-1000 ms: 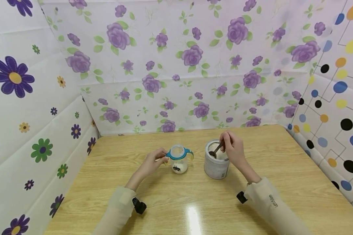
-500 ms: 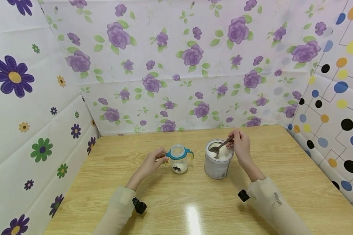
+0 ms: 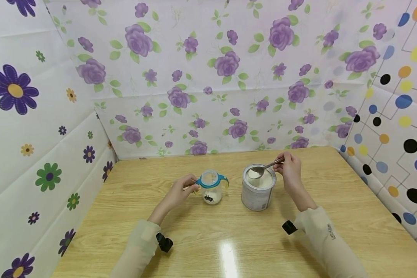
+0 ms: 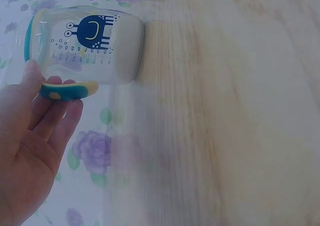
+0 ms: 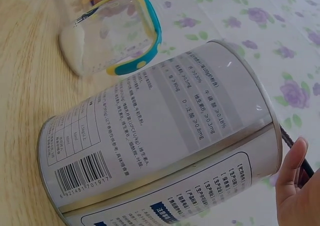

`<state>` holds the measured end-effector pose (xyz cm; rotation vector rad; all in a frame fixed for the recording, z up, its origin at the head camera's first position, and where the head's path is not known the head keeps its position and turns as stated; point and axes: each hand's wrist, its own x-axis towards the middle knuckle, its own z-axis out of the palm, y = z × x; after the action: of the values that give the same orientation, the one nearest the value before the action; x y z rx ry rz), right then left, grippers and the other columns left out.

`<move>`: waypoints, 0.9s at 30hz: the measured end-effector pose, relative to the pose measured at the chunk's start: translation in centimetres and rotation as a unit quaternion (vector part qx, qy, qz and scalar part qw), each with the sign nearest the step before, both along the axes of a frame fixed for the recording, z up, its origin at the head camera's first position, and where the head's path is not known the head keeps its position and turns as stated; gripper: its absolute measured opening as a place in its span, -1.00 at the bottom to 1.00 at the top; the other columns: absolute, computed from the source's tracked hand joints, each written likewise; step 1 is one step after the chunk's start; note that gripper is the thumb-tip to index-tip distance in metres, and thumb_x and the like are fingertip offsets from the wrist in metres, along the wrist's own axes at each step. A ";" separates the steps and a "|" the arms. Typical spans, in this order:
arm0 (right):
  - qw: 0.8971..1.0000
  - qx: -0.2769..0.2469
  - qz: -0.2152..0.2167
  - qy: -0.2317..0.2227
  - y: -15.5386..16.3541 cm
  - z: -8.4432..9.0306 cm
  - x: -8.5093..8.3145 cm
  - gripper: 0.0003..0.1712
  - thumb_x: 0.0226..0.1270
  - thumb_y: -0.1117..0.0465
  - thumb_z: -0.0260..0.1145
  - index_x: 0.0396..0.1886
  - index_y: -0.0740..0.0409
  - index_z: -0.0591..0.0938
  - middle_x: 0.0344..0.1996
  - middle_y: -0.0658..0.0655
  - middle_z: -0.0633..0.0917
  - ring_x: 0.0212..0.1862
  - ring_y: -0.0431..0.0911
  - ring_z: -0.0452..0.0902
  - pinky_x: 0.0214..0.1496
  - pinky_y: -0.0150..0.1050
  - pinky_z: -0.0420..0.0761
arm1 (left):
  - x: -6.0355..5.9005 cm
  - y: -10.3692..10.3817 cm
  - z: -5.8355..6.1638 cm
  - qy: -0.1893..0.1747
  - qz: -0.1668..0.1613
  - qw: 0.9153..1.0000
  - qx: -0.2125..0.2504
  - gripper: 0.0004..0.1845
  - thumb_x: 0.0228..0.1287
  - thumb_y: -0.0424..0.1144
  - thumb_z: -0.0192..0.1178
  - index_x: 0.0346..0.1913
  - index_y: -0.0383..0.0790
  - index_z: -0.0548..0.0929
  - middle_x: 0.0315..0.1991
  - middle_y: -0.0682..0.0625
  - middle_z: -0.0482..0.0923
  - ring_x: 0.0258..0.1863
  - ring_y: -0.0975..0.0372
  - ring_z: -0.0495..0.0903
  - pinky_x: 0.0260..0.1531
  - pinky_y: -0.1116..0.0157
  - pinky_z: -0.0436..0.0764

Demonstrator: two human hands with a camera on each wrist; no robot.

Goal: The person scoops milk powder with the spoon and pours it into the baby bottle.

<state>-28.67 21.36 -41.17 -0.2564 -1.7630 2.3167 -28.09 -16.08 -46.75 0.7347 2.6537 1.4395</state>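
A clear baby bottle (image 3: 212, 192) with a blue collar, two side handles and a printed crab-like creature stands upright on the table. Pale powder fills its bottom, as the left wrist view shows. My left hand (image 3: 180, 192) grips the bottle's left handle (image 4: 70, 90) between thumb and fingers. To the right stands an open milk powder can (image 5: 165, 136), with cream powder inside. My right hand (image 3: 289, 172) pinches the handle of a dark spoon (image 3: 269, 165). The spoon's bowl, heaped with powder, is over the can's mouth. In the right wrist view the can hides most of the spoon.
Both containers stand on a light wooden table (image 3: 194, 239), a short gap between them. Flowered sheeting (image 3: 180, 77) rises behind the table's back edge, with patterned sheets at both sides. A black wrist camera (image 3: 289, 227) sits by each sleeve.
My right hand has drawn back to the right and lifted the spoon out of the can's powder, now loaded. The left hand and bottle have stayed in place.
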 end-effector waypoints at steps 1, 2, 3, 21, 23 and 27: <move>1.000 -0.005 0.000 0.000 0.0 0.0 0.0 -0.69 0.56 0.21 -0.16 -0.32 0.27 0.44 -0.56 -0.04 0.54 -0.64 -0.27 0.48 -0.55 -0.48 0.56 | 0.0 0.0 0.0 -0.001 -0.001 1.000 0.001 -0.92 0.40 -0.22 0.13 -0.11 -0.03 0.58 -0.21 -0.07 0.70 -0.14 0.15 0.69 -0.11 0.12 0.65; 1.000 -0.011 0.002 0.000 0.0 0.1 0.0 -0.68 0.56 0.21 -0.16 -0.31 0.28 0.43 -0.55 -0.03 0.54 -0.64 -0.27 0.48 -0.55 -0.48 0.56 | 0.0 0.0 0.0 0.000 -0.002 1.000 0.002 -0.91 0.40 -0.22 0.13 -0.11 -0.04 0.58 -0.21 -0.08 0.70 -0.14 0.14 0.69 -0.11 0.12 0.65; 1.000 -0.017 0.004 0.000 0.1 0.1 -0.1 -0.68 0.57 0.20 -0.16 -0.30 0.28 0.43 -0.54 -0.03 0.54 -0.63 -0.27 0.48 -0.54 -0.48 0.57 | 0.0 0.0 0.0 0.000 -0.002 1.000 0.002 -0.91 0.41 -0.22 0.13 -0.11 -0.05 0.58 -0.21 -0.09 0.70 -0.14 0.14 0.69 -0.12 0.13 0.65; 0.998 -0.045 0.034 0.026 -0.2 0.8 0.2 -0.68 0.59 0.17 -0.17 -0.26 0.29 0.41 -0.48 0.00 0.53 -0.57 -0.26 0.51 -0.48 -0.48 0.59 | -0.2 -0.2 0.0 0.011 -0.020 1.000 0.005 -0.91 0.43 -0.23 0.09 -0.10 -0.09 0.56 -0.23 -0.12 0.69 -0.16 0.11 0.69 -0.09 0.17 0.67; 0.998 -0.049 0.034 0.026 -0.3 0.9 0.3 -0.69 0.58 0.18 -0.17 -0.28 0.28 0.42 -0.48 0.01 0.54 -0.57 -0.26 0.52 -0.48 -0.48 0.60 | -0.2 -0.1 -0.1 0.009 -0.018 1.000 0.003 -0.91 0.43 -0.23 0.10 -0.10 -0.07 0.56 -0.22 -0.11 0.69 -0.16 0.14 0.69 -0.09 0.17 0.67; 0.997 -0.061 0.035 0.033 -0.4 0.8 0.3 -0.68 0.59 0.20 -0.17 -0.29 0.30 0.42 -0.50 0.01 0.55 -0.59 -0.26 0.53 -0.49 -0.48 0.60 | -0.2 -0.1 -0.2 0.007 -0.017 1.000 0.000 -0.92 0.43 -0.23 0.10 -0.10 -0.05 0.56 -0.19 -0.13 0.69 -0.15 0.15 0.69 -0.08 0.16 0.67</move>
<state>-28.41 20.97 -40.32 -0.1393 -1.6284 2.4552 -28.30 -16.18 -46.92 0.7879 2.6381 1.4306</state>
